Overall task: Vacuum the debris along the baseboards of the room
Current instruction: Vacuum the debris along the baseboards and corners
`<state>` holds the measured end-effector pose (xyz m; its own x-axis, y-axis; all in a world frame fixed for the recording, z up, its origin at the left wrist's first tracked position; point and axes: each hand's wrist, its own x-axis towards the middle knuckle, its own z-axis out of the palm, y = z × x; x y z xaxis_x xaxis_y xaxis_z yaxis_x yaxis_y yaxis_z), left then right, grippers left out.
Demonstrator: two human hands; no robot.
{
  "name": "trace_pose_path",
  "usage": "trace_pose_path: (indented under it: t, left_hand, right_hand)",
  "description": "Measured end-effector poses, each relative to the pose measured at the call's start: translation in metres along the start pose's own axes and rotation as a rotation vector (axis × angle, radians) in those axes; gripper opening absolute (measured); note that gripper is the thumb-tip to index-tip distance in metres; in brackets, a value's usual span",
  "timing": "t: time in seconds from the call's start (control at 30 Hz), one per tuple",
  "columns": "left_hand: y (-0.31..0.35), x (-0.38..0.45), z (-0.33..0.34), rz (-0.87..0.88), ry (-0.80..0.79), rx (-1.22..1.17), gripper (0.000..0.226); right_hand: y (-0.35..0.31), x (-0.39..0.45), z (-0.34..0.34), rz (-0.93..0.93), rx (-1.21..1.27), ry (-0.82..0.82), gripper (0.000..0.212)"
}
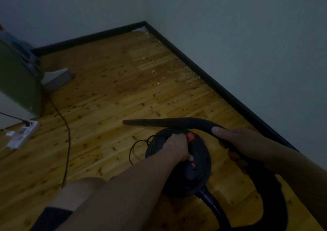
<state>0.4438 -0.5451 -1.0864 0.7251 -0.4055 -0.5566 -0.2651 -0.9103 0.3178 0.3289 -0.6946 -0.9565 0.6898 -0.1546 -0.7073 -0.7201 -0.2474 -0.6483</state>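
A black canister vacuum (194, 174) with orange buttons sits on the wooden floor low in the view. My left hand (177, 147) grips the handle on its top. My right hand (242, 145) holds the curved black hose grip, and the narrow nozzle (152, 122) points left, above the floor. White debris (185, 75) lies scattered along the black baseboard (221, 87) on the right wall, with a heap in the far corner (140, 29). The hose (276, 204) loops back to the canister at the bottom right.
A power strip (23, 135) lies on the floor at the left, with a thin cord (68, 138) running across the boards toward me. A green object (19, 82) and a grey base (56, 77) stand at the left. My knee (77, 191) shows at the bottom.
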Motion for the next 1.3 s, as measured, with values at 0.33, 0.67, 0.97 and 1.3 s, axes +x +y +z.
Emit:
trace_pose_path:
  t: [0.33, 0.67, 0.97, 1.3]
  left_hand:
    - [-0.001, 0.007, 0.003, 0.022, 0.010, -0.032, 0.068]
    - [0.000, 0.036, 0.002, 0.065, 0.018, -0.037, 0.069]
    - [0.023, 0.059, -0.008, 0.139, 0.049, 0.048, 0.067]
    - [0.035, 0.071, -0.010, 0.231, -0.034, 0.140, 0.071]
  right_hand:
    - [0.016, 0.007, -0.023, 0.020, 0.142, 0.178, 0.048]
    - [0.040, 0.010, -0.037, 0.040, 0.303, 0.338, 0.048]
    - [0.076, -0.020, -0.041, 0.086, 0.479, 0.478, 0.048]
    - [0.097, -0.038, -0.019, 0.103, 0.620, 0.639, 0.046]
